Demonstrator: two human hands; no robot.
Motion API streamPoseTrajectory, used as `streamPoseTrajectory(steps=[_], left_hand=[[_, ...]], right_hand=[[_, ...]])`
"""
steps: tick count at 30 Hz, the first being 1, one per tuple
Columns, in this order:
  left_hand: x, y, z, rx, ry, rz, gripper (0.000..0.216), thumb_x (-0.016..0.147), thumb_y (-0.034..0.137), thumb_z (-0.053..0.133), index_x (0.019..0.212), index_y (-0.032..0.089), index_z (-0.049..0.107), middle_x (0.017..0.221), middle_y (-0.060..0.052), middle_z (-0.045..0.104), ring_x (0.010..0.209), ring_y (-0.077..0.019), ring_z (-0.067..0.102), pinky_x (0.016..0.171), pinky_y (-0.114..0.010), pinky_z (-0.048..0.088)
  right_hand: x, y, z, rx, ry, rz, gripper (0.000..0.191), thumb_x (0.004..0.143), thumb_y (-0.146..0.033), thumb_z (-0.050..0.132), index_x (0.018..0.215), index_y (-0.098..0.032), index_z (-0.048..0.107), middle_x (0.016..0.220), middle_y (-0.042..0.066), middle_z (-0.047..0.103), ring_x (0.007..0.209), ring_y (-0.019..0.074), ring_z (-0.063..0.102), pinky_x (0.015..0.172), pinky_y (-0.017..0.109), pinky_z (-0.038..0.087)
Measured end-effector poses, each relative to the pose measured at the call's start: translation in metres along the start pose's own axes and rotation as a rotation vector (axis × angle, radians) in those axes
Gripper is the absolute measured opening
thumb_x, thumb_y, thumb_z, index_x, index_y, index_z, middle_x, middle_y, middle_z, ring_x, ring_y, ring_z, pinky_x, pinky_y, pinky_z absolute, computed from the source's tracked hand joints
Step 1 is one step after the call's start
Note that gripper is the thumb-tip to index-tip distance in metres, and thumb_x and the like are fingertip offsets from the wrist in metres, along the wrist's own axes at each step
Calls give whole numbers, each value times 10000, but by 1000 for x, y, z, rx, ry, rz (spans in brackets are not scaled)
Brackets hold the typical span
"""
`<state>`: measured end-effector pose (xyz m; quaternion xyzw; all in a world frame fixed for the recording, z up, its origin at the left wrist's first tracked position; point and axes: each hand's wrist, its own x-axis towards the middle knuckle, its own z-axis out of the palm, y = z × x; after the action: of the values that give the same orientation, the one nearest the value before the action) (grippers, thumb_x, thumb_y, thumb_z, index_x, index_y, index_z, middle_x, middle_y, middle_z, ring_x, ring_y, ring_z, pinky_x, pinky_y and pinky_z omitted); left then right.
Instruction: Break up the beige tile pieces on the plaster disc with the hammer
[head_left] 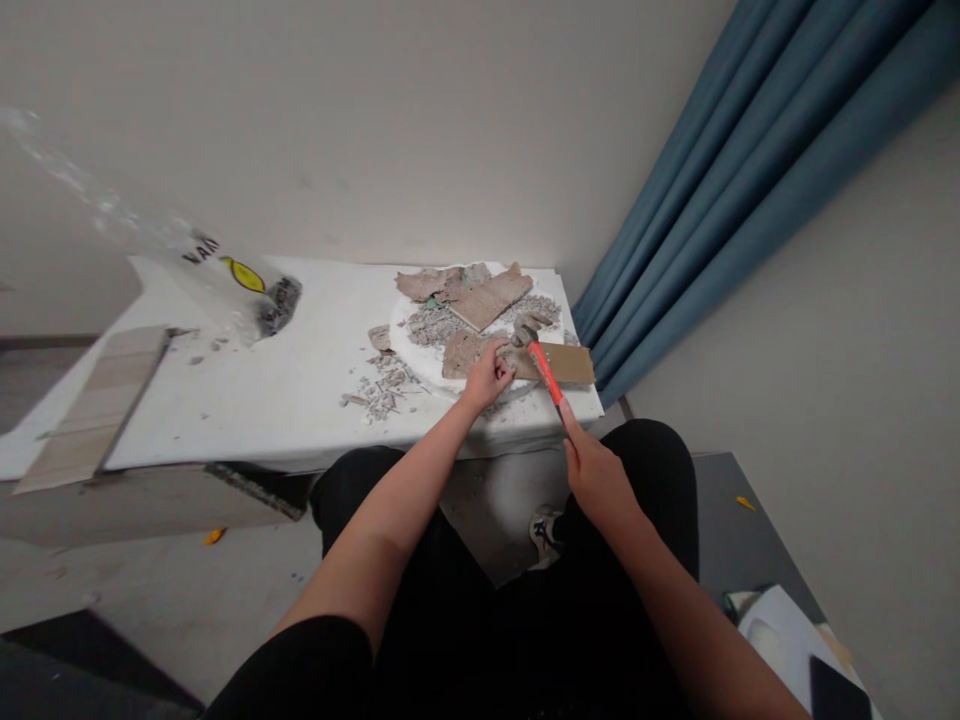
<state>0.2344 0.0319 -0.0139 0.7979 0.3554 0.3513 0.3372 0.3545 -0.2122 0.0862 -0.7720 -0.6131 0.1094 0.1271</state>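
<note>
My right hand [600, 475] grips a hammer [547, 375] with an orange-red handle. The hammer's head is over the broken board at the right part of a round white slab [405, 345]. Fingers curled in a pinch, my left hand [487, 378] rests at the near edge of a rough brown board piece [459, 355], just left of the hammer head. What it pinches, if anything, is too small to make out. A flat tan strip [568, 363] sticks out to the right beneath the hammer. Behind it, torn board pieces [487, 298] lie over grey crumbs [435, 325].
Rubble [382, 390] is scattered on the white-covered table [300, 400] left of the slab. A clear printed plastic bag [225, 290] with dark contents stands further left, near a wood-look plank [105, 400]. A blue curtain [697, 200] hangs at the right. A grey surface [720, 530] holds a phone [836, 690].
</note>
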Motion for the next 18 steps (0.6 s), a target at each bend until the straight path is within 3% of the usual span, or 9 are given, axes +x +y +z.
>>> streamPoseTrajectory(steps=[6,10,18], left_hand=[[0,-2,-1,-8,-12,12,622,830,240,602,1417,177,405,680,61,557,624,-130,529,669,-252,423],[1,-2,-2,22,-5,56,485,807,249,620,1278,170,538,769,20,584,693,-135,534,708,-261,436],[6,1,-25,39,71,94,513,741,167,605,1251,162,552,1009,-47,670,756,-143,559,747,-281,472]], right_hand=[[-4,-1,1,23,-22,4,619,1025,-225,343,1623,-258,191,1012,94,710,847,238,679,747,314,492],[-7,0,-3,44,3,-7,616,1028,-236,333,1625,-261,184,1028,98,710,856,242,677,753,319,492],[-6,2,7,26,-77,15,607,1022,-212,354,1615,-256,228,973,87,712,836,231,680,750,306,483]])
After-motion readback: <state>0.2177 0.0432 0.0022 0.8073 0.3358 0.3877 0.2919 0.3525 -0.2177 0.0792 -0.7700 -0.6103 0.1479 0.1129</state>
